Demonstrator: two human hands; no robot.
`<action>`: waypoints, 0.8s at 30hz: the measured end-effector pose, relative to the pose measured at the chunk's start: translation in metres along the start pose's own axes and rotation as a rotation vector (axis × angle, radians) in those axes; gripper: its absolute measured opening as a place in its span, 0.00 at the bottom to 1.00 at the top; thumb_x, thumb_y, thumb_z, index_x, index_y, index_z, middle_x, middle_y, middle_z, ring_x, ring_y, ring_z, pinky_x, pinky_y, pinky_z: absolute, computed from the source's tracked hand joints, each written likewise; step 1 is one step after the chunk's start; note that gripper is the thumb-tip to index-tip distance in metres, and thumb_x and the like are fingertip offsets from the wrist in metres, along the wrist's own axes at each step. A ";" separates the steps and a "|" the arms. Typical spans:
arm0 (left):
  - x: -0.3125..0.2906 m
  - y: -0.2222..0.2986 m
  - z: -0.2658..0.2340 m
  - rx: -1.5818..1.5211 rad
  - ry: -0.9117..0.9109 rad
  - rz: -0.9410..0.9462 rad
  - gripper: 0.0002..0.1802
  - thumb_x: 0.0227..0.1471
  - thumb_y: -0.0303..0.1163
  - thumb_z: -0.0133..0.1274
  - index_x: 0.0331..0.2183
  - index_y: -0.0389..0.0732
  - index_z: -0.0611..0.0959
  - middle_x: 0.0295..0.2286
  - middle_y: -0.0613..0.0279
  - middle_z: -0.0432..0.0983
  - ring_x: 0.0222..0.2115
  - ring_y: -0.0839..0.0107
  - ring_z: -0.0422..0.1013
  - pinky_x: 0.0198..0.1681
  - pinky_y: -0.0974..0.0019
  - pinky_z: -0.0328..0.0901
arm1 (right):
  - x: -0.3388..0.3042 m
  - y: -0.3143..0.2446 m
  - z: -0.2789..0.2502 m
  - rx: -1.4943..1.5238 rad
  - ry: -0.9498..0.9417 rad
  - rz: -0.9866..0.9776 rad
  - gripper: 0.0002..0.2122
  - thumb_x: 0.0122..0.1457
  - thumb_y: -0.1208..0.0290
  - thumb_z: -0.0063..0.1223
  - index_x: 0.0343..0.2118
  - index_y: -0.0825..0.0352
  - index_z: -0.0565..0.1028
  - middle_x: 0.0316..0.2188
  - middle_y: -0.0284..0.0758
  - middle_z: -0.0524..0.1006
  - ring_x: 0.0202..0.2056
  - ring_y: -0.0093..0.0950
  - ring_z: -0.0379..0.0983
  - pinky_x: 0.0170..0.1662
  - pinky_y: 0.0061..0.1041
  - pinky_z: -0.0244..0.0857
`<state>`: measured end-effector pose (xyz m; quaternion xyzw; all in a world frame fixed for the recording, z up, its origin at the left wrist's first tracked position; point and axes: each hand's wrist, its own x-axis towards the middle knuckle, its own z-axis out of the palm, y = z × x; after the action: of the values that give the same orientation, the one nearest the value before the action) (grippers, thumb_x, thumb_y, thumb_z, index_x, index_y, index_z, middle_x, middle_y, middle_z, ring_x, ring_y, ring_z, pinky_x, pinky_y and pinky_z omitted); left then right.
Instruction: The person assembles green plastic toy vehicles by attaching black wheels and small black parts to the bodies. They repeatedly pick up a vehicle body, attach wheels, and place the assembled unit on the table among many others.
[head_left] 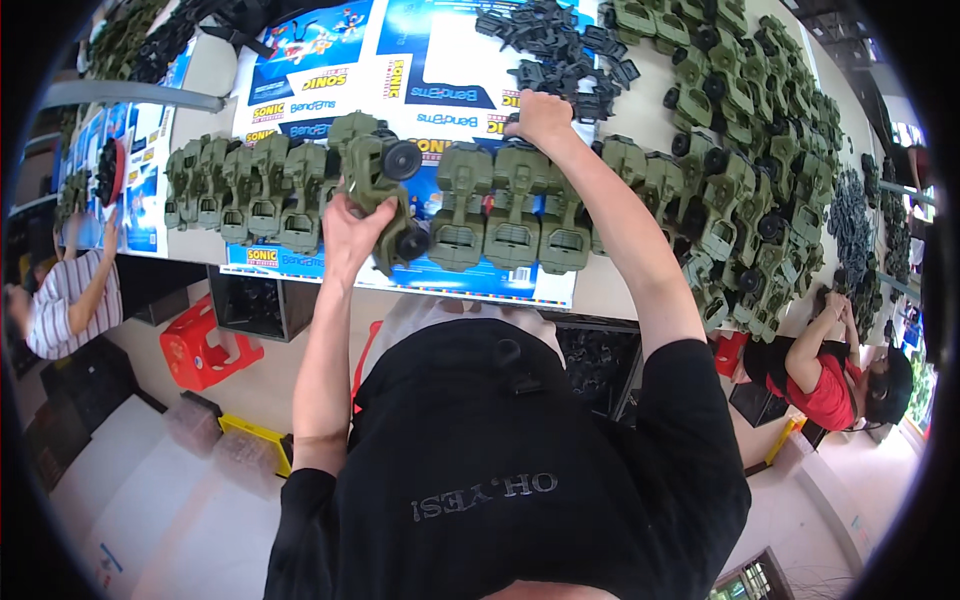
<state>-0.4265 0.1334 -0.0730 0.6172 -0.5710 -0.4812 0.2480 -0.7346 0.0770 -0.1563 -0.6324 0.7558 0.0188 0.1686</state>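
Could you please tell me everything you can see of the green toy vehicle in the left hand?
The green toy vehicle has a moulded olive body that looks like plastic and two black wheels showing on its right. It is tipped onto its side amid a row of similar vehicles. The left hand grips its near part; its far side is hidden, and contact with its neighbours is unclear.

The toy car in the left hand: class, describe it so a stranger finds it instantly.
Along the near edge of the table runs a row of green toy cars. Midway, the left hand grips one toy car. Unlike those beside it, it shows black wheels.
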 end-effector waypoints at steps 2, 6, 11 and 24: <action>-0.016 -0.004 -0.010 -0.262 -0.071 -0.049 0.17 0.43 0.27 0.58 0.38 0.32 0.78 0.30 0.59 0.78 0.29 0.75 0.74 0.32 0.70 0.69 | 0.015 -0.018 0.004 -0.114 -0.119 0.022 0.25 0.38 0.50 0.65 0.36 0.64 0.78 0.32 0.40 0.79 0.36 0.36 0.77 0.40 0.35 0.70; -0.029 -0.011 -0.021 -0.383 -0.227 -0.040 0.26 0.41 0.26 0.60 0.44 0.34 0.71 0.34 0.60 0.74 0.36 0.75 0.71 0.41 0.69 0.67 | 0.010 -0.022 -0.002 -0.086 -0.122 0.059 0.26 0.38 0.48 0.62 0.36 0.63 0.77 0.34 0.41 0.79 0.39 0.37 0.76 0.41 0.35 0.70; -0.031 -0.002 -0.021 -0.417 -0.428 -0.010 0.42 0.41 0.27 0.60 0.54 0.37 0.55 0.42 0.61 0.70 0.43 0.75 0.67 0.48 0.68 0.63 | -0.002 -0.012 -0.035 0.210 -0.066 0.185 0.25 0.40 0.49 0.58 0.39 0.62 0.77 0.36 0.40 0.78 0.40 0.36 0.76 0.42 0.33 0.68; -0.065 0.101 -0.013 0.085 -0.928 0.207 0.54 0.40 0.47 0.65 0.58 0.37 0.51 0.41 0.45 0.73 0.47 0.56 0.69 0.50 0.59 0.61 | -0.201 -0.006 -0.093 1.901 -0.573 -0.157 0.33 0.54 0.56 0.50 0.57 0.76 0.59 0.46 0.39 0.72 0.42 0.25 0.70 0.38 0.22 0.65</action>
<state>-0.4548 0.1690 0.0385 0.2864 -0.6991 -0.6551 -0.0121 -0.7214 0.2441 -0.0120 -0.2543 0.3435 -0.4535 0.7821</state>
